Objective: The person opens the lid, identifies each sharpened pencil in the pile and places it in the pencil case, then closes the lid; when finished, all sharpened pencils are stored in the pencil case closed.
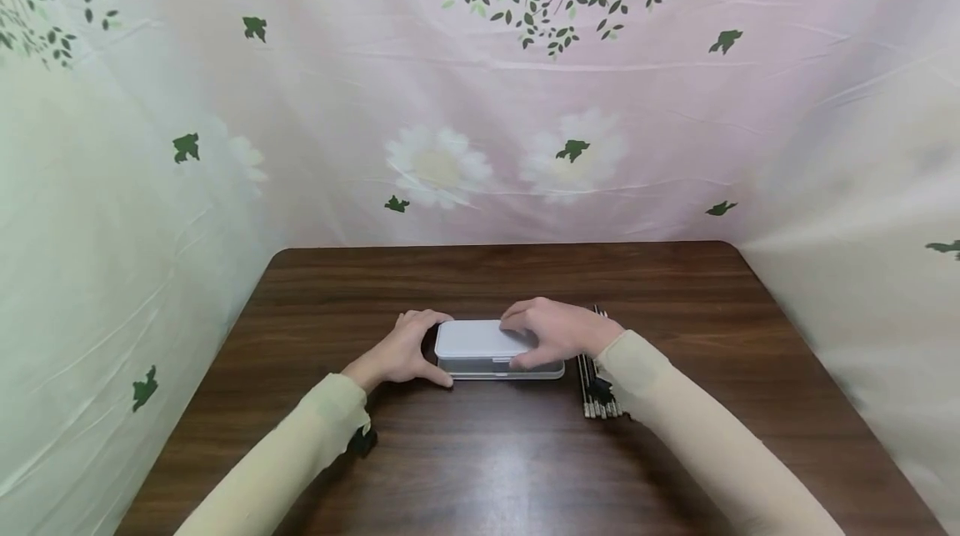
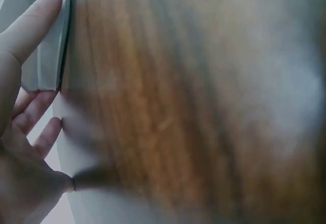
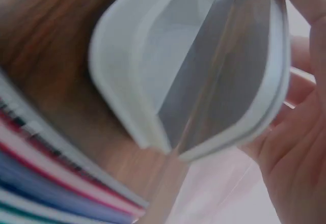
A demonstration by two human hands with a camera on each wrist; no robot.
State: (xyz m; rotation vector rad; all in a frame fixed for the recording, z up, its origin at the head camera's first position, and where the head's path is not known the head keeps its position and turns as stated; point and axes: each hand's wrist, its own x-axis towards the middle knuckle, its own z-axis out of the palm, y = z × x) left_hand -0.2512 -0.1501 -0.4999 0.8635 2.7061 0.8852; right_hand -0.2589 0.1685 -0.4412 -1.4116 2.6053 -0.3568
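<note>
A white pencil case [image 1: 480,339] lies crosswise on the table, its lid partly lifted; the right wrist view shows the gap between lid and base [image 3: 117,56]. My left hand [image 1: 408,348] grips the case's left end, thumb along the front and fingers at the back. In the left wrist view, the thumb [image 2: 35,25] presses along the case wall. My right hand [image 1: 558,329] holds the lid [image 3: 277,76] near its right end, thumb in front and fingers on top. A bunch of slim pencils [image 1: 588,390] lies beside the case, partly hidden under my right wrist.
The dark wooden table [image 1: 480,453] has rounded far corners. A printed cloth [image 1: 495,102] with flowers and leaves hangs around its back and sides. Coloured stripes of the pencils [image 3: 51,173] show close to the right wrist camera.
</note>
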